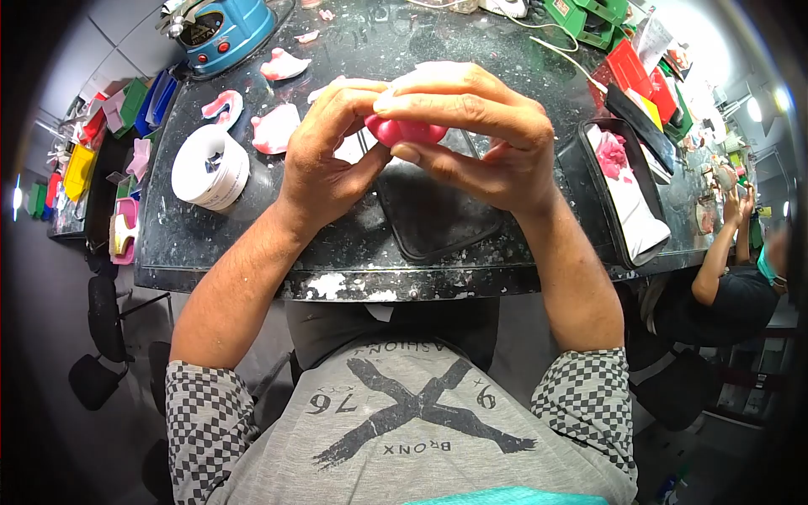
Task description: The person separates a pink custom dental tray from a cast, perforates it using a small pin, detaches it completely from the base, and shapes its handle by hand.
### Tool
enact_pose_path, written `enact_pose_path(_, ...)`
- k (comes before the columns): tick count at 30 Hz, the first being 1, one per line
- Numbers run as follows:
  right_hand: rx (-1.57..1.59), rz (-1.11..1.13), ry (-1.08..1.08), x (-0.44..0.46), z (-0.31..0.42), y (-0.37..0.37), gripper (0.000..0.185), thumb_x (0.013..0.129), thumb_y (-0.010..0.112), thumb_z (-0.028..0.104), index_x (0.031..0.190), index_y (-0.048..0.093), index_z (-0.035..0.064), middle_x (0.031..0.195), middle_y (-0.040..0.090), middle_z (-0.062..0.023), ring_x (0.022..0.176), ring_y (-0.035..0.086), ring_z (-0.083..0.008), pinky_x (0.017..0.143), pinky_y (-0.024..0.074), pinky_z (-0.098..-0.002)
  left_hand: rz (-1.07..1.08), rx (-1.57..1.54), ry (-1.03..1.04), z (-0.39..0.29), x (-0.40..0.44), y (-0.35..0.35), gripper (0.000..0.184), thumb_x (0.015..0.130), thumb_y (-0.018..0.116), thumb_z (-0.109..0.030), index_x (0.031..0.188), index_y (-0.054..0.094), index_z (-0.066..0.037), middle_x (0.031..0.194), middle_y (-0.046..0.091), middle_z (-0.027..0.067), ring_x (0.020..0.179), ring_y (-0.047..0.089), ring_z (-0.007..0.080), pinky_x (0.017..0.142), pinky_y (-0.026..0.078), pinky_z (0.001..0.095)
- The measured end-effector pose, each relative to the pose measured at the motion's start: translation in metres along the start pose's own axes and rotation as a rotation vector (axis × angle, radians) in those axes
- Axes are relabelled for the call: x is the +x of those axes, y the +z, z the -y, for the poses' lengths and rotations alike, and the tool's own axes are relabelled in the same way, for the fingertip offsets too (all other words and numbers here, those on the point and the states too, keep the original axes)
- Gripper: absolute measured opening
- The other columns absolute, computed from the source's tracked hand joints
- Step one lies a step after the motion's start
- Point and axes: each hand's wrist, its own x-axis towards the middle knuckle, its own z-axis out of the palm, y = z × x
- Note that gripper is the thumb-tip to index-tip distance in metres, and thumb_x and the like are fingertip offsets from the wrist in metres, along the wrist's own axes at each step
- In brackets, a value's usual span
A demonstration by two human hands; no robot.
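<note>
Both my hands grip a glossy pink-red piece, apparently wax, held above the bench. My left hand (328, 139) closes around its left side, with thumb and fingertips on it. From the right, my right hand (488, 126) pinches it, thumb below and fingers over the top. Only the lower front of the pink-red piece (406, 133) shows; my fingers hide the rest, so I cannot make out its full shape. Beneath my hands lies a dark, shallow rectangular tray (438, 240). Left of my left hand, a pink-and-white dental cast (275, 129) rests on the bench.
A white tub (210, 172) stands at left, near more pink-and-white pieces (284, 65). Behind is a blue machine (223, 38). At right, a black case (627, 252) holds white cloth and a pink lump. Green bins (589, 18) line the back. A co-worker (724, 295) sits far right.
</note>
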Motion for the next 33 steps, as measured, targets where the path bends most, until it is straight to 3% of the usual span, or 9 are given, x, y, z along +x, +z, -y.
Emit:
enact_pose_path(8, -0.057, -0.028, -0.026, -0.0037, -0.0030, -0.0010, 0.035, 0.073, 0.084, 0.012, 0.107, 0.078, 0.0148, 0.098, 0.075, -0.0054, 0.093, 0.071, -0.0207, 0.087, 0.0536, -0.0332, 0.038, 0.075, 0.048, 0.0030, 0.0005, -0.0012, 0.041, 0.075, 0.072, 0.011, 0.113, 0.061, -0.001, 0.115, 0.061, 0.0117, 0.108, 0.063, 0.0214, 0.091, 0.057, 0.0299)
enact_pose_path(20, -0.123, -0.085, -0.006, -0.0030, 0.0033, 0.0027, 0.035, 0.074, 0.084, 0.011, 0.108, 0.078, 0.0145, 0.097, 0.076, -0.0054, 0.086, 0.071, -0.0196, 0.081, 0.0551, -0.0305, 0.023, 0.002, 0.010, 0.0033, -0.0027, 0.0008, 0.042, 0.074, 0.073, 0.012, 0.113, 0.061, 0.000, 0.115, 0.061, 0.0111, 0.109, 0.062, 0.0217, 0.091, 0.057, 0.0301)
enact_pose_path(33, -0.048, -0.013, -0.025, -0.0022, 0.0002, 0.0010, 0.030, 0.076, 0.082, 0.010, 0.106, 0.078, 0.0132, 0.100, 0.075, -0.0073, 0.091, 0.073, -0.0213, 0.079, 0.0569, -0.0316, 0.031, 0.028, 0.038, 0.0022, 0.0000, 0.0003, 0.040, 0.076, 0.073, 0.010, 0.113, 0.062, -0.001, 0.113, 0.062, 0.0103, 0.105, 0.063, 0.0200, 0.087, 0.057, 0.0292)
